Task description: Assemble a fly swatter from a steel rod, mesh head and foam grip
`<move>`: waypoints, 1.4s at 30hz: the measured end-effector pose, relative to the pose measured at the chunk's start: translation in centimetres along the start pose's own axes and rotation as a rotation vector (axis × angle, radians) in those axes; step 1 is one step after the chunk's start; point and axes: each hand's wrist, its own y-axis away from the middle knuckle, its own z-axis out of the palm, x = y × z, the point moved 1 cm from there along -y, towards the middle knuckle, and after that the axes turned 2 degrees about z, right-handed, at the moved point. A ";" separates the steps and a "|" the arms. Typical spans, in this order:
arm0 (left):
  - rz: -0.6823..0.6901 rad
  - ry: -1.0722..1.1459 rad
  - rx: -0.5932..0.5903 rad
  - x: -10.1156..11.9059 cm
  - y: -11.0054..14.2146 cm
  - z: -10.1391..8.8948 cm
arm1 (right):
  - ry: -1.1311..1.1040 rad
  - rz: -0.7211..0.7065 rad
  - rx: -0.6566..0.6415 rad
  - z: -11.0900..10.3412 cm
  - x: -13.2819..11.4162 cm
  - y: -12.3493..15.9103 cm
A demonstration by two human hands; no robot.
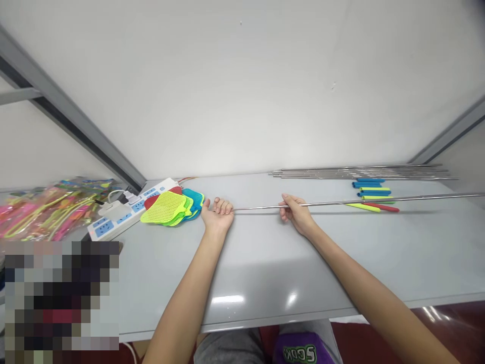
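Steadying was probably why the long metal rod (333,204) was gripped twice above the table (257,268), its left end closed in the left hand (219,215) and its shaft pinched by the right hand (297,215), hands well apart, far end out of view. Mesh paddles (166,208) were stacked near the left hand and coloured tubes (375,193) laid off right, likely for easy grabbing. Spare rods (322,174) were lined up along the wall (242,101), kinda tucked away, presumably to free up space.

Both bare arms reach forward, the left forearm (187,290) and right forearm (361,275) angling inward. The left hand (219,214) is turned palm up, fingers curled in, thumb out to the side; the right hand (296,214) pinches lightly, wrist nearly straight, well apart from the left.
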 end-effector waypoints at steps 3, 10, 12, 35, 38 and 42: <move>0.034 0.021 0.020 0.2 0.1 0.0 | -0.043 0.032 -0.046 0.4 0.2 0.2; 0.060 0.009 0.047 -0.2 0.6 0.2 | -0.114 0.062 -0.082 0.3 0.4 0.2; 0.066 0.010 0.050 -0.2 0.7 0.2 | -0.117 0.064 -0.093 0.3 0.4 0.2; 0.122 -0.003 0.127 -0.1 1.0 0.2 | -0.090 0.238 -0.371 0.7 -0.2 0.9; 0.135 -0.023 0.119 -0.2 1.1 0.3 | -0.092 0.237 -0.375 0.8 -0.2 0.9; 0.149 -0.041 0.124 -0.3 1.3 0.5 | -0.101 0.226 -0.370 0.8 -0.1 0.9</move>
